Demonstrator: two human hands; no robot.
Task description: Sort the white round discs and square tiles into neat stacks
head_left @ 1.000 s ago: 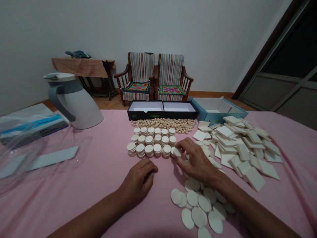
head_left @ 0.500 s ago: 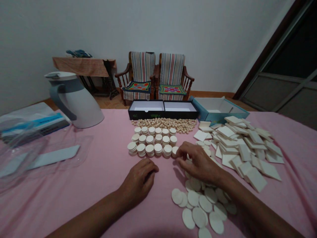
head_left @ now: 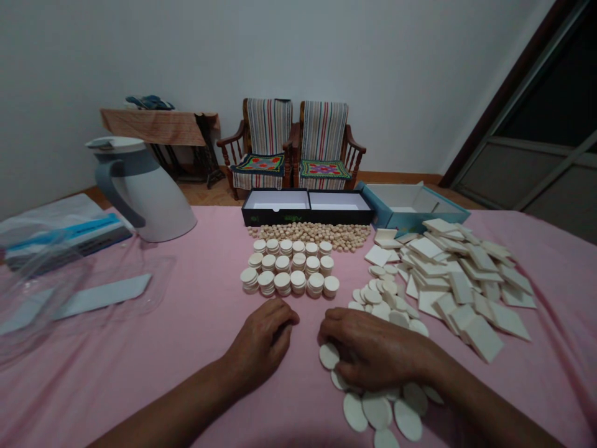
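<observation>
Discs (head_left: 375, 409), pale, thin and round, spread in a loose heap on the pink cloth (head_left: 209, 267), right of centre, partly covered by the right hand (head_left: 373, 348). Fingers bent down over the heap, thumb apart from them, with a single pale disc (head_left: 329, 356) showing at the narrow gap between; cannot tell whether pinched or merely touched. Left hand (head_left: 261, 339) resting on the cloth, well apart from the heap, fingers loosely curled, a small space between thumb and forefinger, nothing seen within.

Just beyond the hands, upright disc stacks (head_left: 290, 266) in three close rows of six, with the rightmost of the nearest row seemingly lower. Directly behind, a broad band of small wooden beads (head_left: 317, 233), then a long black box (head_left: 336, 218) with two white-lined compartments. At its right end, an open light-blue box (head_left: 410, 219). Nearer, right of the discs, a tumbled pile of pale square tiles (head_left: 466, 280), many tilted over one another.

On the left, clear plastic packaging (head_left: 161, 264) around a flat pale strip (head_left: 107, 294). Farther back, a blue-and-white carton (head_left: 69, 236) beside a white-and-grey jug (head_left: 163, 205). Beyond the cloth, two wooden armchairs (head_left: 321, 130) with striped covers, near a side table (head_left: 208, 149).
</observation>
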